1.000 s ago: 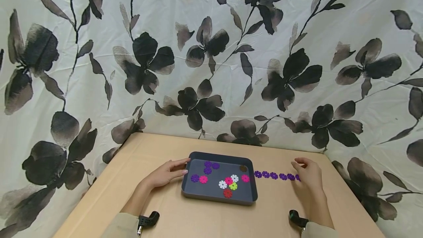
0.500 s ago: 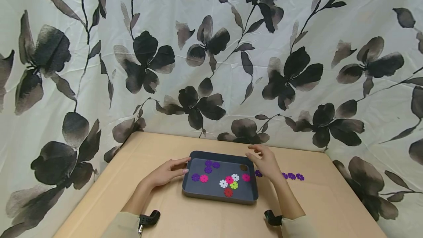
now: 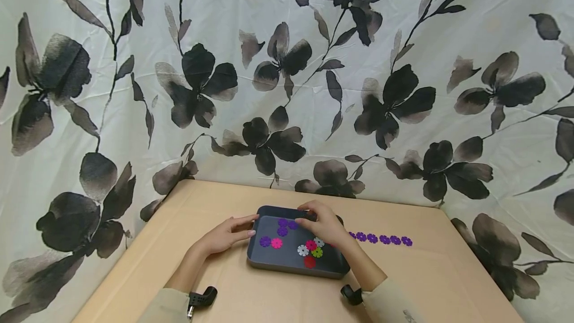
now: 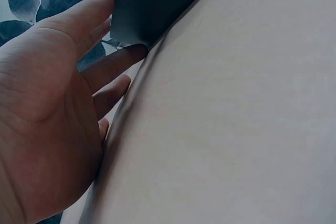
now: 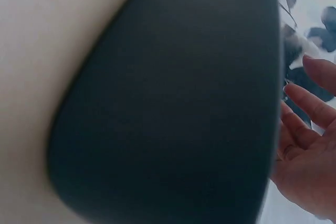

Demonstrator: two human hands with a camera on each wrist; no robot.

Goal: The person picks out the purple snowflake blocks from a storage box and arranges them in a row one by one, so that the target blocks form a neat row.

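Floral cloth backdrop (image 3: pixel 264 4) behind tan bench (image 3: pixel 251 295). Gray tray (image 3: pixel 296 270) on bench, long axis left-right, right end slightly nearer; flower discs (image 3: pixel 276 243) inside. Purple disc row (image 3: pixel 372 238) runs right from tray. Left hand (image 3: pixel 224 236) fingers extended, touching tray's left edge; right hand (image 3: pixel 326 226) open, loosely spread over far-right part. Bench extends in front, past row.

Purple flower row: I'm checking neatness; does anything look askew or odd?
Slightly: the purple flower row on the table runs nearly straight, but a wider gap near its middle breaks the spacing. The end nearest the tray is partly hidden.
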